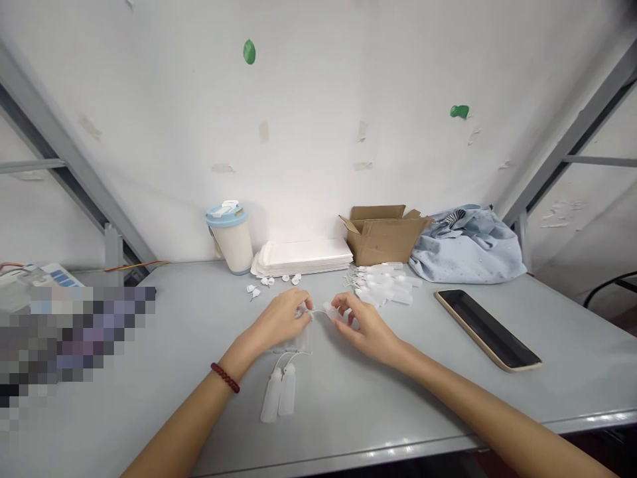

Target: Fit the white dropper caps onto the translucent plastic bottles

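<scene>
My right hand [365, 326] holds a small translucent white plastic bottle [328, 309] between thumb and fingers. A thin white tube [318, 311] runs from this bottle to my left hand [284, 317], whose thumb and forefinger pinch its end. What else lies within the left fingers is hidden. Below the left hand, two similar bottles [287, 393] rest side by side on the table, with thin curved tubes at their tops. A clear plastic piece [293, 344] lies partly under the left hand. Beyond my right hand is a pile of similar bottles [385, 285].
Several small white caps [269, 282] lie before a stack of white envelopes [306, 255]. A lidded cup [233, 239], an open cardboard box [385, 236] and a light blue cloth bag [468, 245] stand along the wall. A phone [488, 328] lies at right.
</scene>
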A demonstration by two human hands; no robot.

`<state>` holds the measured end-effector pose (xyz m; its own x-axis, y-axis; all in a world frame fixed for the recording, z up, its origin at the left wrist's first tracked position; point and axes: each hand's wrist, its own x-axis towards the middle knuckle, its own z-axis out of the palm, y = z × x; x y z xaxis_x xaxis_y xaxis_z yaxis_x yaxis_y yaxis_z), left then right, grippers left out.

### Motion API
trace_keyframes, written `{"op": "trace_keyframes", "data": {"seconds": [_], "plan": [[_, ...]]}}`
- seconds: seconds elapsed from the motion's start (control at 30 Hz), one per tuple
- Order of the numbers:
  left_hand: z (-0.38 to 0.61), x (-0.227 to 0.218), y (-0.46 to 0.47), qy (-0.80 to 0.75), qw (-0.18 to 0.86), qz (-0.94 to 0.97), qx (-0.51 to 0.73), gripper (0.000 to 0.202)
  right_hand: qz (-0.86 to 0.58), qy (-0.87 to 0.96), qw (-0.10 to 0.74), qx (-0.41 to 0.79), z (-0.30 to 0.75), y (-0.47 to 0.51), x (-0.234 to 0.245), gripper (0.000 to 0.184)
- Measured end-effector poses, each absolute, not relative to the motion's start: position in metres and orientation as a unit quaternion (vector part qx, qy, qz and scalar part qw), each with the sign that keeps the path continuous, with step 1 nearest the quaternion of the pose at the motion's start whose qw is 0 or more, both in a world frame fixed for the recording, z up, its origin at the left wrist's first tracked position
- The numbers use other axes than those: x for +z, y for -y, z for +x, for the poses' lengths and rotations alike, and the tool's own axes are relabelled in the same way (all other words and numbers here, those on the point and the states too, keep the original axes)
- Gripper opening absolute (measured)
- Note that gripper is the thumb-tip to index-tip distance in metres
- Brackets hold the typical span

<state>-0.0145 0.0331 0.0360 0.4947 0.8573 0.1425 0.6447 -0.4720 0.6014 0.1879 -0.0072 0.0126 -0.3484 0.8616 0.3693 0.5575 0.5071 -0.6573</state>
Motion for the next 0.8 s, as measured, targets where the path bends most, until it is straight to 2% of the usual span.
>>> {"op": "trace_keyframes", "data": {"seconds": [0.17,0.33,0.8], "plan": [[-0.011,0.03,-0.036,-0.432,0.184,0.864,0.183,0.022,-0.449,0.793,0.35,0.217,0.186,0.009,0.012,0.021],[-0.007,0.032,-0.04,-0.433,0.195,0.859,0.193,0.019,-0.458,0.788,0.349,0.219,0.186,0.008,0.011,0.026],[0.005,0.044,-0.019,-0.472,0.245,0.77,0.353,0.017,-0.44,0.748,0.402,0.292,0.185,0.009,0.016,0.034]]}}
